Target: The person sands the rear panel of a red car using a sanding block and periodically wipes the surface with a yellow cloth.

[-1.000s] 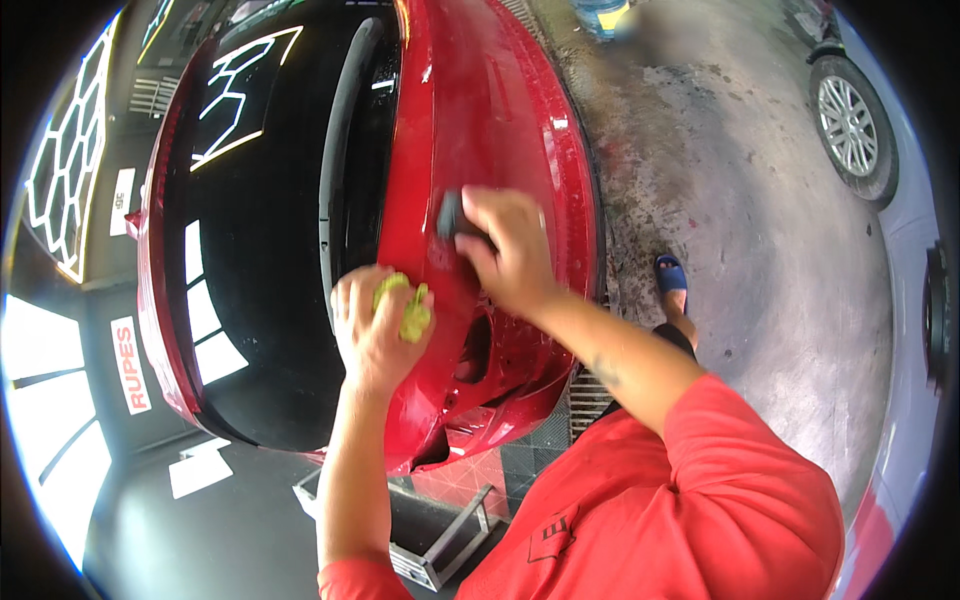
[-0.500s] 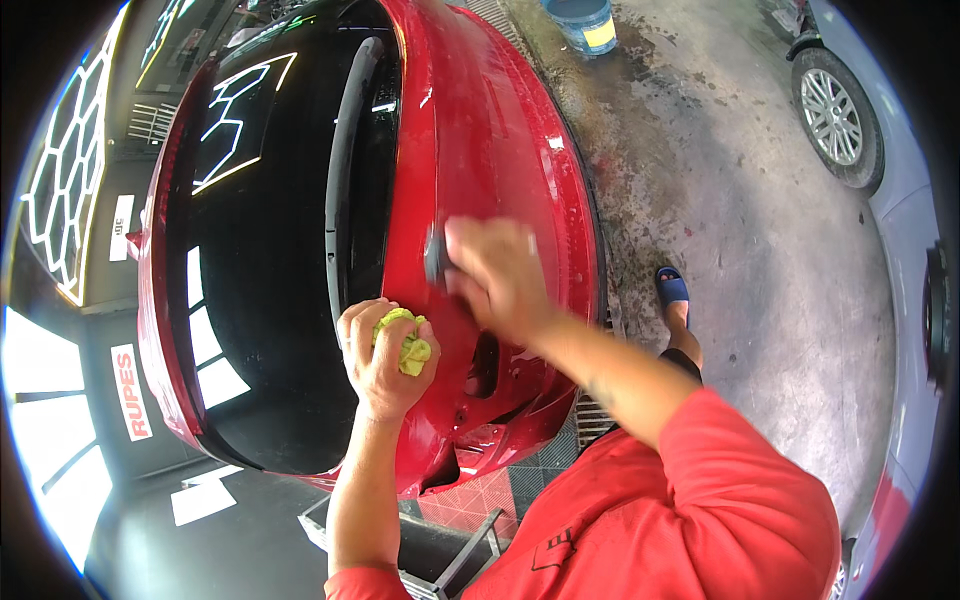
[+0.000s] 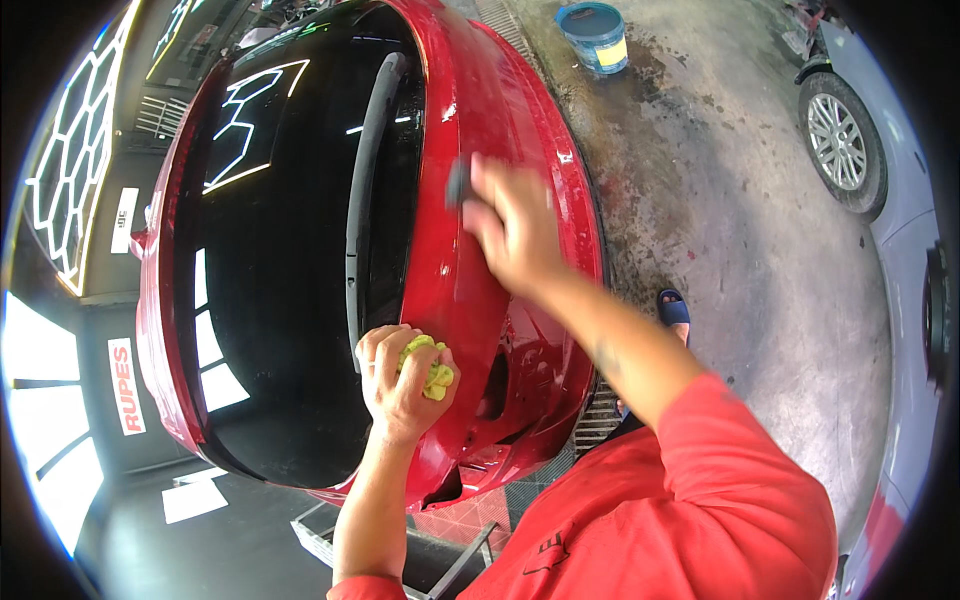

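The left hand (image 3: 398, 382) squeezes one yellow-green cloth (image 3: 438, 382) by the black back window (image 3: 290, 240) of one red car (image 3: 440, 275); the right hand (image 3: 518, 228) holds one dark block (image 3: 457, 184), a bit blurry, maybe touching that car; one blue bucket (image 3: 590, 42) stands on the grey floor (image 3: 750, 270).

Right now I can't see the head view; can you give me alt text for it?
A person's right hand holds a dark block at a red car's rear panel, while the left hand grips a crumpled yellow-green cloth near the black rear window. A blue bucket stands on the concrete floor beyond.
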